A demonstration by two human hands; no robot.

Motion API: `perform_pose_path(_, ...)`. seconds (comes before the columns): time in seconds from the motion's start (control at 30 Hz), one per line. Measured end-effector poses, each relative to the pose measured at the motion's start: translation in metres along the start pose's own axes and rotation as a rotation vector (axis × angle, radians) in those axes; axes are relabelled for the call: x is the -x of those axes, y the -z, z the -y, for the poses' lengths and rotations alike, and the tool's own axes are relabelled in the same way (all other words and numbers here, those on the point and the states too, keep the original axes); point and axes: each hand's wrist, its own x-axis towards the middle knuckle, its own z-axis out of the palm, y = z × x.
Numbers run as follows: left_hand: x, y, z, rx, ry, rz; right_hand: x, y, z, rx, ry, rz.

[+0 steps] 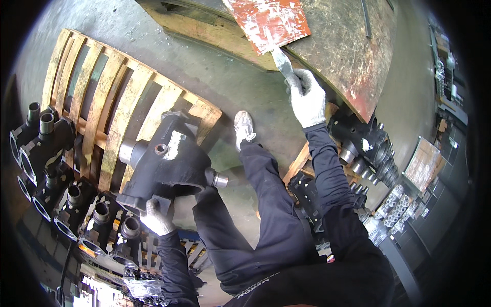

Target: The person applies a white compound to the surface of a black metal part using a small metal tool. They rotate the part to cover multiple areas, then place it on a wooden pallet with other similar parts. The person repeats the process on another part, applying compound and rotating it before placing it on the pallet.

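Note:
In a white glove, my right hand (308, 100) is closed round the handle of a putty knife (284, 62). The knife's blade reaches the near corner of a red board (271, 23) smeared with white paste. My left hand (156, 219), gloved too, grips the lower edge of a large black metal casting (171, 161), its fingers partly hidden. The casting is tilted beside my left leg, over the pallet's near end. A patch of white paste (175, 145) lies on its upper face, next to a small round port. Bare metal stubs stick out on both sides.
A wooden pallet (139, 94) lies at the left, with several similar black castings (101, 212) along its near side. The red board rests on a worn wooden tabletop (340, 56). More black castings (365, 146) stand right of my right arm. My shoe (244, 125) is on the concrete floor.

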Motion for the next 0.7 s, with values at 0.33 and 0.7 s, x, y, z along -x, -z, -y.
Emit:
perform_pose_path(0.33, 0.005, 0.009, 0.001, -0.538, -0.33, 0.05, 0.03, -0.034, 0.018, -0.162, -0.158, 0.408)
perform_pose_path(0.7, 0.014, -0.002, -0.004, 0.113, -0.051, 0.007, 0.192, -0.163, 0.044, -0.128, -0.039, 0.859)
